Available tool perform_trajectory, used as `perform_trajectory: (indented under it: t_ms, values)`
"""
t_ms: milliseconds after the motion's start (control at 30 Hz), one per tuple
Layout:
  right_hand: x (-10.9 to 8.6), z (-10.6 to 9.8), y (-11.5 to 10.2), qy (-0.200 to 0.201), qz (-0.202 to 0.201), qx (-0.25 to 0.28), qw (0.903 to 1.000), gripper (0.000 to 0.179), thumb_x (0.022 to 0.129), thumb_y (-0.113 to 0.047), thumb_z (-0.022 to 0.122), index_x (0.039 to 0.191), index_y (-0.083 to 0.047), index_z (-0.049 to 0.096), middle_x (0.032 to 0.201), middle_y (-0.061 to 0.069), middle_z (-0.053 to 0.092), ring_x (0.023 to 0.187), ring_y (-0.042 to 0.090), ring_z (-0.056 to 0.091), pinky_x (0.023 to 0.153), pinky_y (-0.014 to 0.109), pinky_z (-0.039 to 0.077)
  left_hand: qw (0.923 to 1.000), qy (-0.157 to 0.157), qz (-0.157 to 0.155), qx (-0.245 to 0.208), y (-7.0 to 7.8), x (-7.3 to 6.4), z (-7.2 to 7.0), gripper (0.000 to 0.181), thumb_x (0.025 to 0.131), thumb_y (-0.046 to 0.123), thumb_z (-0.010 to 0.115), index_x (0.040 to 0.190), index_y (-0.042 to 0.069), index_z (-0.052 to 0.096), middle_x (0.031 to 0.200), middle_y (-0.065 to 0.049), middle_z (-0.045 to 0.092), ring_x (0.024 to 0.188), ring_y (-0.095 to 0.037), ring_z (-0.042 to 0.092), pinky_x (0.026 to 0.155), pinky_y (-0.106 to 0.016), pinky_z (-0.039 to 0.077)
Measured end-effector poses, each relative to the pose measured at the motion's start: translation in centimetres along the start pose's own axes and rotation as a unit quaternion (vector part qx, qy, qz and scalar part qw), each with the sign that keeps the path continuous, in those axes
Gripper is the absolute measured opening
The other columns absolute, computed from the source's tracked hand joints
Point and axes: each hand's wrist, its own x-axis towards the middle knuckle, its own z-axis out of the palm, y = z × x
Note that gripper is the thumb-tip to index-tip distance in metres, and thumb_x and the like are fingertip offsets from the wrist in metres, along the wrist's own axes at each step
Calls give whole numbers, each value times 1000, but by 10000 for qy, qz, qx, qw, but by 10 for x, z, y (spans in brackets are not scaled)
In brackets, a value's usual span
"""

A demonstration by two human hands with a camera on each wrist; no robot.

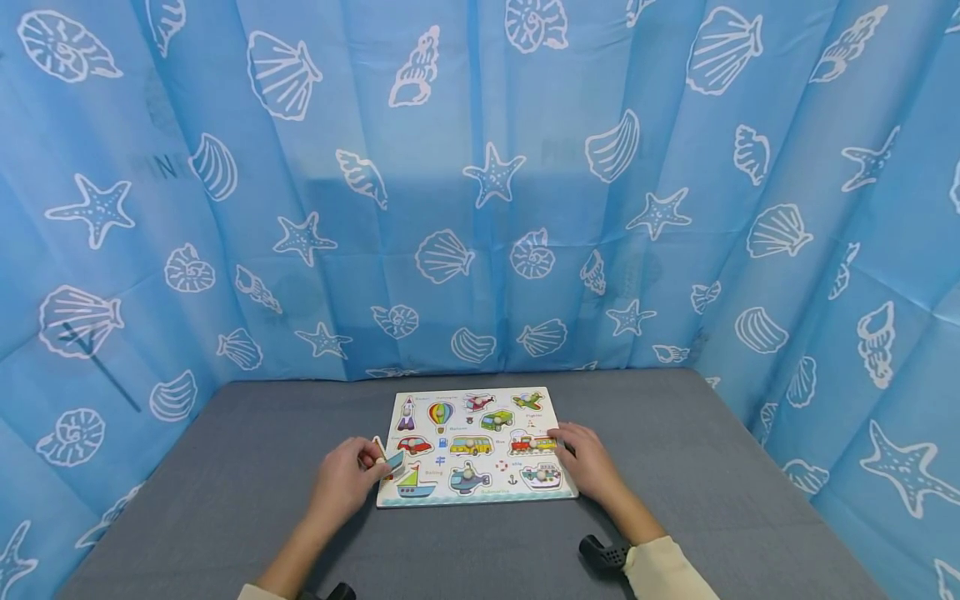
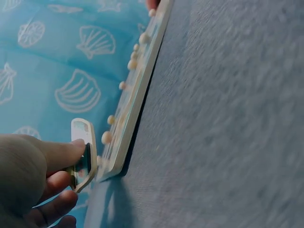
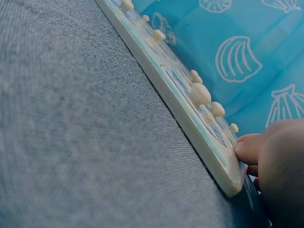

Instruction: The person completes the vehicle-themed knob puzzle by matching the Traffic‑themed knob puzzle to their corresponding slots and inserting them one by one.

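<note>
A flat wooden puzzle piece (image 1: pixel 393 461) with a pale rim and a blue patch is pinched by my left hand (image 1: pixel 342 482). In the left wrist view the puzzle piece (image 2: pixel 84 154) is tilted on edge, its thumb side showing, just off the board's left end. The knobbed puzzle board (image 1: pixel 480 492) lies flat, with pictures of vehicles. At its lower left, the sailboat picture (image 1: pixel 415 483) shows no knob. My right hand (image 1: pixel 592 463) grips the board's right edge near the train piece (image 1: pixel 531 444); the right wrist view shows the thumb on top, other fingers partly hidden beyond the edge.
A grey cloth-covered table (image 1: pixel 480 554) lies under the board. Behind it hangs a blue curtain (image 1: pixel 480 317) with white shells and starfish. Several round wooden knobs (image 3: pixel 200 94) stand up from the board. A black strap device (image 1: pixel 600 554) sits at the right wrist.
</note>
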Motion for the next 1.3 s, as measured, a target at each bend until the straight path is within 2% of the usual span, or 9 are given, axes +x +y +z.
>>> perform_trajectory:
  t_ms: [300,600,967,1300]
  values:
    - [1,0,1,-80,60,-14,9999,29,92,-3,61,120,-1,66,133,23,54,127,43,42,103,59,30,9996,-254,137,-62,5,-3,10,23,76,20,84,81,15,61,75,5,51,66,-11,46,61,-31,38]
    - [0,0,1,-30,-15,9,10000,28,91,-2,62,119,0,66,132,24,55,127,44,43,102,58,31,9986,-279,450,-87,10,-5,18,23,76,19,84,81,15,61,75,6,50,66,-9,45,60,-30,36]
    - [1,0,0,-80,69,-28,9999,29,92,-3,62,121,-1,66,133,23,54,128,43,42,103,58,30,9973,-440,580,98,15,-6,25,24,75,19,83,78,18,59,74,8,49,65,-8,45,60,-29,37]
    - [1,2,3,-66,52,-45,10000,29,92,-3,62,120,-1,66,133,23,54,128,43,42,103,58,30,9934,-680,831,414,18,-7,25,24,74,20,85,77,20,62,72,8,47,64,-7,42,58,-28,35]
